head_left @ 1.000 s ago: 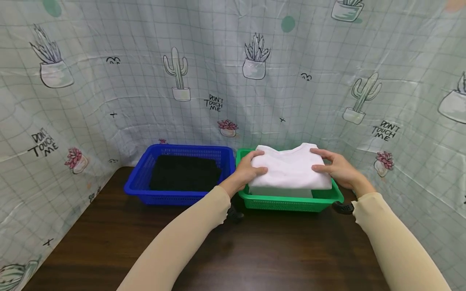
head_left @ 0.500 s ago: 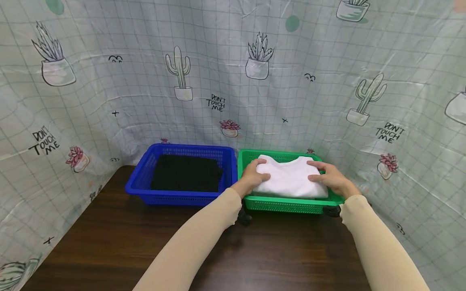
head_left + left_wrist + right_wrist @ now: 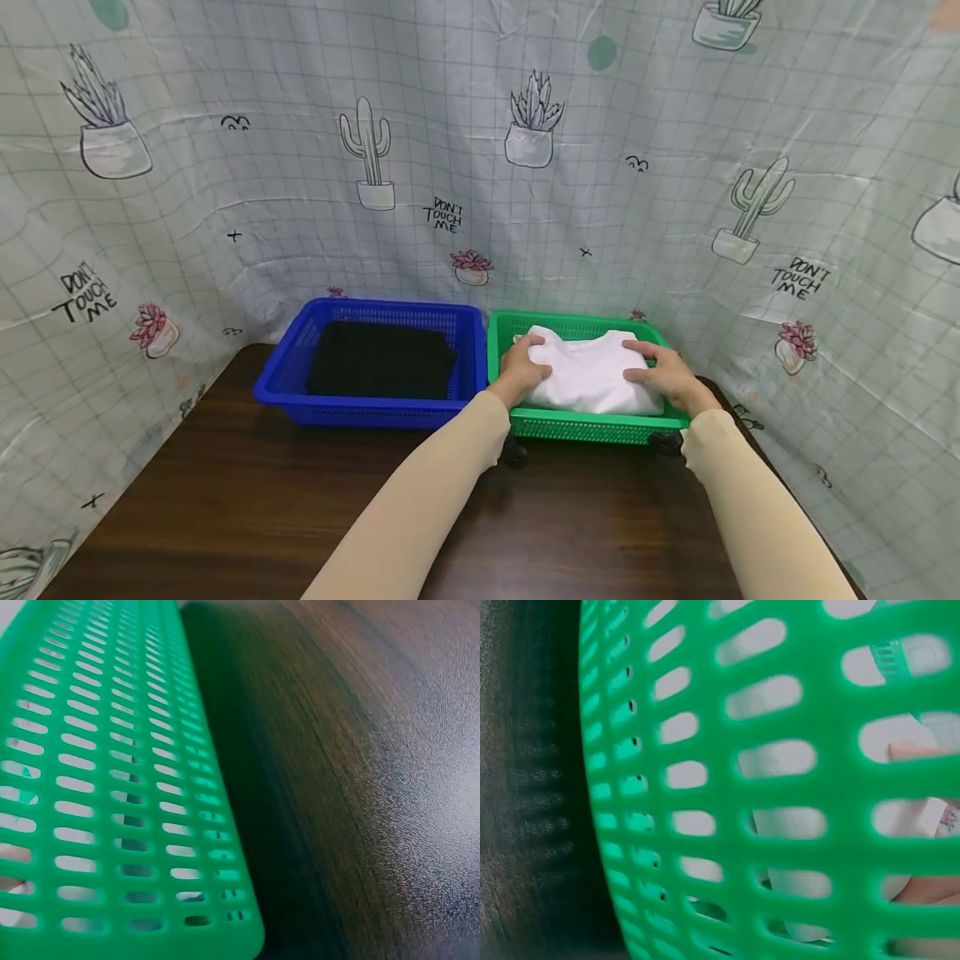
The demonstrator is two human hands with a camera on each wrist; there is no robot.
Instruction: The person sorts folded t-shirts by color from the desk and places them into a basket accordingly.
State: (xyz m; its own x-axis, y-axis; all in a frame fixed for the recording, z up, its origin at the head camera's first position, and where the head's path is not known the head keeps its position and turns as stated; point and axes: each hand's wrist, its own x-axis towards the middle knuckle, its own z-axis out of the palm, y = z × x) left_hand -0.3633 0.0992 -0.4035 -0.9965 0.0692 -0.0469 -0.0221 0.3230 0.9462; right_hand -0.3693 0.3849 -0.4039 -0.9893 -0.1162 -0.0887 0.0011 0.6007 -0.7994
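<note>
A folded white shirt (image 3: 588, 371), its neckline toward the back, lies low inside the green plastic basket (image 3: 585, 427). My left hand (image 3: 522, 371) grips its left side, thumb on top. On the opposite side my right hand (image 3: 666, 377) holds the shirt the same way, with the other fingers mostly hidden beyond the edge. In the left wrist view the slotted basket wall (image 3: 105, 772) fills the left part. Through the slots in the right wrist view, white fabric (image 3: 776, 757) and parts of the right-hand fingers (image 3: 930, 891) show.
Left of the green basket stands a blue basket (image 3: 367, 410), holding folded black cloth (image 3: 381, 360). Both sit at the back of a dark wooden table (image 3: 262, 492). Behind and at the sides hangs a pale curtain (image 3: 450, 125) printed with cacti.
Both hands have lowered the white shirt from above the green basket's rim down into it. The right hand has shifted slightly left. The blue basket and black cloth stay put.
</note>
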